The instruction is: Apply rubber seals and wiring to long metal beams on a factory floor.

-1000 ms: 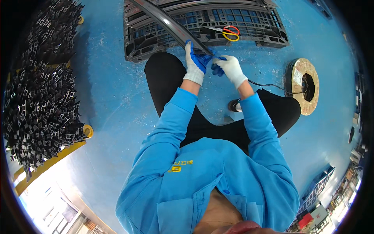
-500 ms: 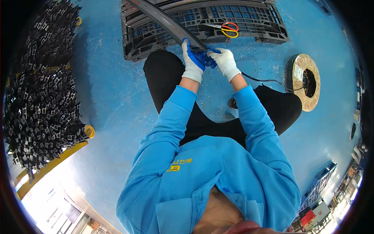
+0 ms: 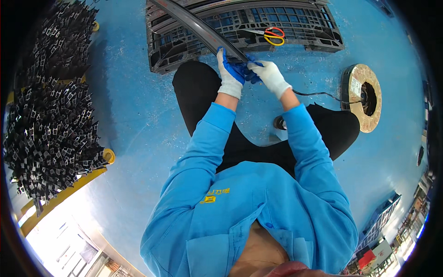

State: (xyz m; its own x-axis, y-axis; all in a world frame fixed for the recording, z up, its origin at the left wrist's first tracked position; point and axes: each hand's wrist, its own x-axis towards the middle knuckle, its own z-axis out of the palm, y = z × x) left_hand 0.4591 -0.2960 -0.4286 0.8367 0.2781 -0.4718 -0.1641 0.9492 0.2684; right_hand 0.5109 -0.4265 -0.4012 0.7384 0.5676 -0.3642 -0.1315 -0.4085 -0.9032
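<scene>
A long dark grey profile [image 3: 198, 28] slants down from the far left, its near end between my gloved hands. My left hand [image 3: 229, 71], in a white glove with a blue palm, is closed around the profile close to that end. Right beside it, my right hand [image 3: 266, 75], gloved alike, has its fingers pinched together at the profile's tip. A thin black strip [image 3: 318, 93] comes out from under my right wrist and runs to a reel with a tan cardboard side [image 3: 373, 115]. My fingers hide where strip and profile meet.
A dark slatted pallet [image 3: 323, 27] lies ahead, bearing more long profiles and scissors [image 3: 275, 44] with red and yellow handles. At left, many black cut profiles [image 3: 50, 138] are stacked on a yellow-framed rack [image 3: 69, 189]. My black-trousered knees spread either side over the blue floor.
My right hand and forearm have shifted slightly right and turned, with the wrist lower. My left hand keeps its hold on the profile. The whole view has moved a little.
</scene>
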